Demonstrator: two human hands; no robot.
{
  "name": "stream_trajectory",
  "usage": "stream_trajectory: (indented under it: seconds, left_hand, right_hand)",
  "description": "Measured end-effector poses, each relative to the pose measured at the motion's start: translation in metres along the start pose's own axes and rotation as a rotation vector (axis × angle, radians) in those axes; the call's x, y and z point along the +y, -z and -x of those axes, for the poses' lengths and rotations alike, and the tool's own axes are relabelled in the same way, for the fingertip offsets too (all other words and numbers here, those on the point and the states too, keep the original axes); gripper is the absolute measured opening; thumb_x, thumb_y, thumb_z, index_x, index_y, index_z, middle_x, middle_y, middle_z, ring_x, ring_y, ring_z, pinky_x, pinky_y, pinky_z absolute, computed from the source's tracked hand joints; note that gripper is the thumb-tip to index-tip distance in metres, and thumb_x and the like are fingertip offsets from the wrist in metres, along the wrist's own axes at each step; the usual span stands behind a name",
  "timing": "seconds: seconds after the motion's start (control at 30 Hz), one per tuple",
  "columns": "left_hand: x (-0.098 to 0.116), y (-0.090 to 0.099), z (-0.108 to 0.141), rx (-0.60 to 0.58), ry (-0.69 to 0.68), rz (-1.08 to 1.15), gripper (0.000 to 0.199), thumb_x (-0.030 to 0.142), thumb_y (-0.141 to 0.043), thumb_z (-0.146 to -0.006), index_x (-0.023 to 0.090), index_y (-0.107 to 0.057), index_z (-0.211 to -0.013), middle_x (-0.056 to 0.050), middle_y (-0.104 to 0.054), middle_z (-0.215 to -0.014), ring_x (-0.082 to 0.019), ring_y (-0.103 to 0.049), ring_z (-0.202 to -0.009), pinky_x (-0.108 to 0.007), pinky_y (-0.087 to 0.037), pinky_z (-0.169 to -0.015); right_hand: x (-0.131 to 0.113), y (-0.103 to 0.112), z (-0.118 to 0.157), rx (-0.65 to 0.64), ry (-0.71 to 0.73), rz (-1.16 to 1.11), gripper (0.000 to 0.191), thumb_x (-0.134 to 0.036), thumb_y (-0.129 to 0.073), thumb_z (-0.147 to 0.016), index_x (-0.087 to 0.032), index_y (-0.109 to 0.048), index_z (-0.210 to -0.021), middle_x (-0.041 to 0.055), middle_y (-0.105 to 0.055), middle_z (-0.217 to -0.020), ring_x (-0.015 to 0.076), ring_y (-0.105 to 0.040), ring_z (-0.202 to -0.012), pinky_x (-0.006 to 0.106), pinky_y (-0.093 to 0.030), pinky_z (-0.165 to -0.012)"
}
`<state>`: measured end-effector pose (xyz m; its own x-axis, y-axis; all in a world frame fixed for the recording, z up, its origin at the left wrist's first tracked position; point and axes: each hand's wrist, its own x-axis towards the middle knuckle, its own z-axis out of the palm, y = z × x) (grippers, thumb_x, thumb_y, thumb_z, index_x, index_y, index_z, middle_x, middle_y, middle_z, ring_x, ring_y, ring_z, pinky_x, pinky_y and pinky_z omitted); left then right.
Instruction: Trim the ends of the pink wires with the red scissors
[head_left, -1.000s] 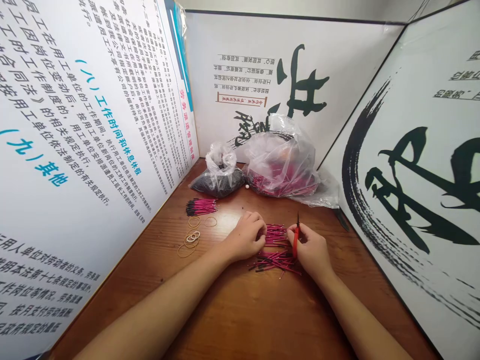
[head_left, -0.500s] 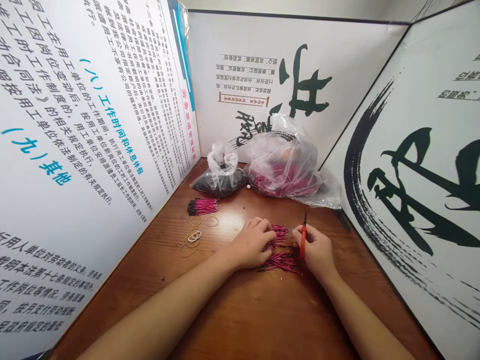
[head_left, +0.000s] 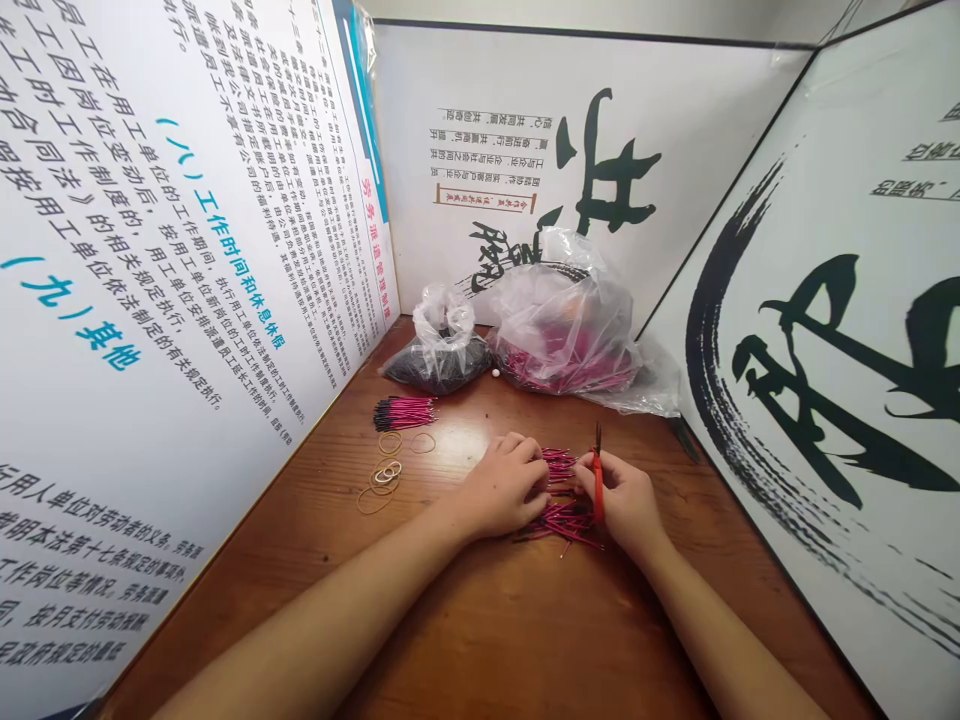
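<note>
While the pink wires [head_left: 559, 520] lay heaped just below the fingers, the right hand [head_left: 626, 500] pinched a red-handled cutter [head_left: 598, 490] upright, and the left hand [head_left: 506, 487] curled narrowly against the heap, its grip unclear. Left of those fingers lay a wire bundle [head_left: 403, 412] and rubber bands [head_left: 382, 475]; plastic bags [head_left: 562, 330] sat beyond the fingertips on the wooden desk [head_left: 525, 620].

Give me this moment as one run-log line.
left hand: touching loose pink wires | right hand: holding red-handled tool upright | nearby: black-tipped pink wire bundle, rubber bands
</note>
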<state>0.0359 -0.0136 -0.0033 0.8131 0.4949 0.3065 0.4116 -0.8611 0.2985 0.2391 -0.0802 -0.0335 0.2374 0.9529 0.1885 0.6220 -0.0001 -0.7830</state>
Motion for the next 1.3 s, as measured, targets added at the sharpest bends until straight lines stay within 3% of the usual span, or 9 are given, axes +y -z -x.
stream_trajectory:
  seconds: [0.3,0.57,0.77,1.07,1.3]
  left_hand:
    - [0.011,0.000,-0.001,-0.022,0.050,-0.114,0.015,0.028,-0.053,-0.092,0.017,-0.063,-0.093,-0.010,-0.061,-0.106,-0.027,-0.051,-0.103,-0.042,-0.042,-0.091]
    - [0.020,0.002,-0.002,-0.057,0.053,-0.144,0.017,0.029,-0.050,-0.094,0.017,-0.062,-0.093,-0.011,-0.063,-0.106,-0.028,-0.054,-0.102,-0.042,-0.044,-0.088]
    - [0.019,-0.001,-0.005,-0.130,0.057,-0.138,0.019,0.023,-0.047,-0.096,0.016,-0.065,-0.093,-0.009,-0.068,-0.095,-0.024,-0.062,-0.088,-0.038,-0.048,-0.080]
    - [0.035,-0.001,-0.006,-0.227,0.170,-0.141,0.023,0.017,-0.045,-0.095,0.009,-0.066,-0.099,-0.016,-0.070,-0.100,-0.030,-0.067,-0.092,-0.042,-0.052,-0.080]
    - [0.034,0.005,-0.006,-0.243,0.189,-0.092,0.018,0.019,-0.050,-0.090,0.012,-0.065,-0.094,-0.014,-0.071,-0.099,-0.029,-0.066,-0.092,-0.041,-0.052,-0.081]
  right_hand:
    - [-0.005,0.004,0.000,0.107,-0.042,0.153,0.026,-0.040,-0.060,-0.095,-0.015,-0.064,-0.095,-0.0008,-0.065,-0.085,0.0110,-0.061,-0.070,0.028,-0.053,-0.065]
    - [-0.007,0.002,0.001,0.008,0.037,0.125,0.027,-0.041,-0.058,-0.096,-0.015,-0.065,-0.092,-0.0014,-0.065,-0.082,0.0105,-0.061,-0.068,0.027,-0.053,-0.064]
    - [0.000,0.000,0.001,-0.054,0.097,0.071,0.027,-0.041,-0.059,-0.095,-0.015,-0.065,-0.095,-0.0008,-0.065,-0.085,0.0116,-0.062,-0.071,0.028,-0.054,-0.066]
    - [0.000,0.002,0.001,-0.114,0.128,0.025,0.028,-0.041,-0.059,-0.095,-0.014,-0.064,-0.093,-0.0015,-0.064,-0.082,0.0108,-0.061,-0.068,0.028,-0.053,-0.064]
    - [0.001,0.001,0.001,-0.116,0.115,0.006,0.027,-0.041,-0.059,-0.096,-0.015,-0.064,-0.094,-0.0016,-0.064,-0.081,0.0104,-0.061,-0.067,0.027,-0.053,-0.063]
